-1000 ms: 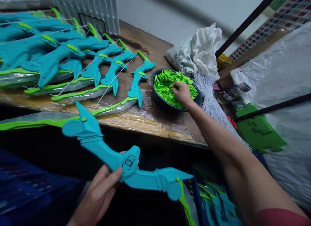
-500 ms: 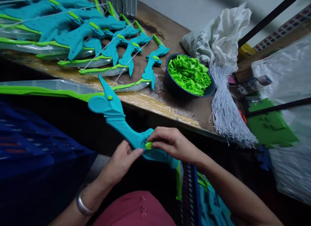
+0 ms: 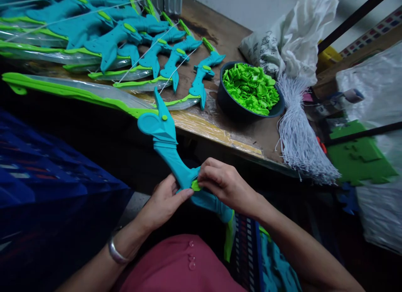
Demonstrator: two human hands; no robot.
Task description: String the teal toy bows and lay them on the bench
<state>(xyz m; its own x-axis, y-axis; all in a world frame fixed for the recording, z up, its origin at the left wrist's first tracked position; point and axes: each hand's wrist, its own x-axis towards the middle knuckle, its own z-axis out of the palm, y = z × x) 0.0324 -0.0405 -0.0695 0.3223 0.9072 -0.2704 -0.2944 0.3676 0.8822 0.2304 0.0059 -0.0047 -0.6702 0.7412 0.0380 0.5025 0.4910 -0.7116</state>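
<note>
Below the counter (image 3: 220,135) edge, over the lap, the teal bow (image 3: 169,154) is gripped by the left hand (image 3: 163,202). The right hand (image 3: 224,185) fingers pinch a green clip (image 3: 196,185) against its grip; pressing squarely should seat it. The bowl (image 3: 232,110) stands beyond.

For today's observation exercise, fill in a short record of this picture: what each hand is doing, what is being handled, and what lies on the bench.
left hand: grips the teal bow at its middle
right hand: pinches a small green piece against the bow
bowl: dark, full of green pieces, on the bench
beside bowl: bundle of white strings, white bag
bench, left: row of teal bows with strings
</note>
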